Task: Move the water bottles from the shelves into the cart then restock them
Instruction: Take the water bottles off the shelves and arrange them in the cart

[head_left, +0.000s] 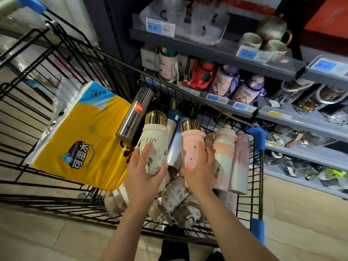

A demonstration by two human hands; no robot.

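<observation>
**Two bottles in hand above the cart**

We look down into a black wire cart (56, 76) parked beside grey store shelves (216, 51). Our left hand (143, 174) has its grip clamped on a cream bottle (154, 146) with a gold cap and a leaf print: the thumb lies on its right side and the fingers reach up its left. Our right hand (199, 172) has its grip clamped on a pink bottle (192, 147), also gold-capped, with the thumb on its left side and the fingers curled round its right. Both bottles stand roughly upright, side by side, over the pile of bottles in the cart.

Below and around our hands lie more water bottles: a steel flask (134, 114) with a red sticker leans against a yellow tissue pack (82, 140), a blue-white bottle (176, 146) sits between the two we hold, and a pink-and-green bottle (224, 153) and a pink slim bottle (240, 162) rest against the cart's right wall. Several cream, leaf-printed bottles (177, 194) lie on their sides at the bottom.

On the shelf just beyond the cart stand purple bottles (226, 81) and a red one (201, 74). The shelf above carries glass cups (203, 19) and a teapot (273, 27) with mugs.
</observation>
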